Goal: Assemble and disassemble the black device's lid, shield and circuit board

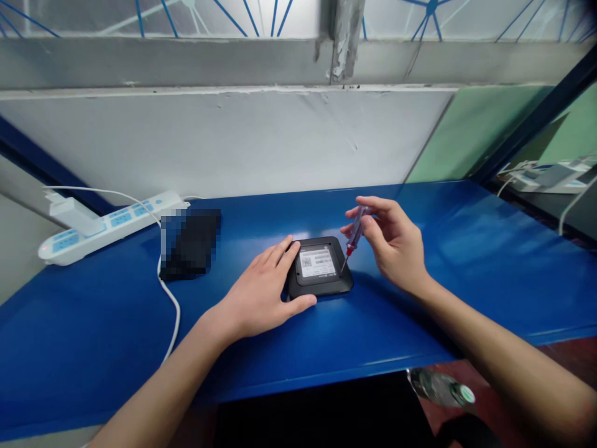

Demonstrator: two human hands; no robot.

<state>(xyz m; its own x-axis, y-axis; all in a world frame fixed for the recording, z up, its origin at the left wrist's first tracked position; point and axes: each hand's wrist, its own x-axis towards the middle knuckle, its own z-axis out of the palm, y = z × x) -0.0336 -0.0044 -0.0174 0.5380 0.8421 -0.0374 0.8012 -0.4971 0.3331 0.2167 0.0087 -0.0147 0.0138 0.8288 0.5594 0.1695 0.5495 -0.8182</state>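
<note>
A square black electronic device [321, 287] with rounded corners lies flat on the blue table, a white printed label with a square code facing up. My left hand [261, 289] holds its left side, fingers at the far edge and thumb along the near edge. In my right hand [394, 242] is a screwdriver [357, 230] with a clear purplish handle, a red collar and a thin metal shaft. The screwdriver is tilted, its tip down at the right side of the device near the label's corner. Whether the tip sits in a screw is too small to tell.
A white power strip [125, 218] with a plugged-in adapter [74, 214] stands at the back left. Its white cable [175, 317] runs past a pixelated dark object [198, 239]. Below the blue table's [298, 367] front edge lies a plastic bottle [438, 387]. A wall closes the back.
</note>
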